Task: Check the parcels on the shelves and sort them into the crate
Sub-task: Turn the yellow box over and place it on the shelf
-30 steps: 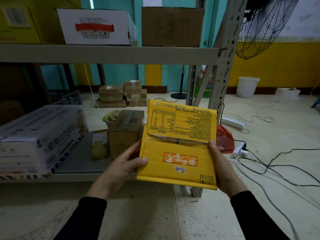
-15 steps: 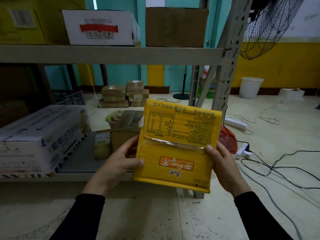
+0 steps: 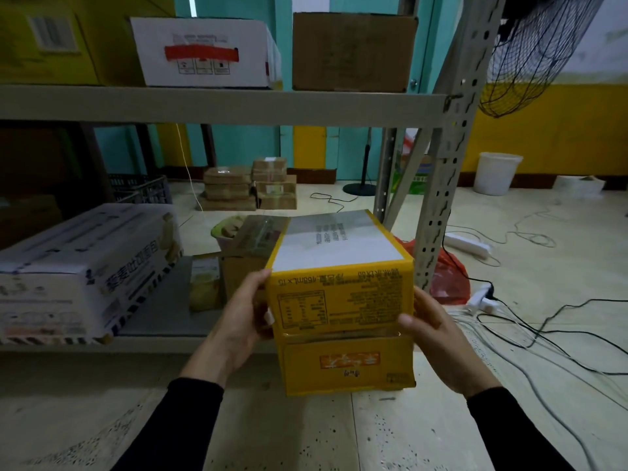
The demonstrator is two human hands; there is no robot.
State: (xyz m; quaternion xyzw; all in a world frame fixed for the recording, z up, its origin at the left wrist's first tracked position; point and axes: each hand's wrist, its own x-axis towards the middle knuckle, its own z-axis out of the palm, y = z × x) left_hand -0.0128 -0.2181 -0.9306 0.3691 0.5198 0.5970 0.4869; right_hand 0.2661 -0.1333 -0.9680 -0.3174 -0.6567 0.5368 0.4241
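I hold a yellow parcel box (image 3: 343, 311) in front of the lower shelf (image 3: 163, 345), tilted so its top face with a white label shows. My left hand (image 3: 238, 321) grips its left side, fingers curled round the edge. My right hand (image 3: 435, 334) grips its right side, thumb on the front face. On the lower shelf sit a large white carton (image 3: 81, 266), a brown taped box (image 3: 251, 246) and a small yellowish packet (image 3: 204, 283). A dark crate (image 3: 142, 190) stands behind the shelf at the left.
The upper shelf (image 3: 221, 105) carries a yellow box (image 3: 68, 39), a white box (image 3: 204, 52) and a brown carton (image 3: 353, 52). The perforated shelf post (image 3: 445, 198) stands right of the parcel. Cables, a power strip (image 3: 469, 246) and a red bag (image 3: 448, 280) lie on the floor.
I have tipped the yellow parcel's top away from me, so its white-labelled top face now shows. Both hands kept their grip on its sides.
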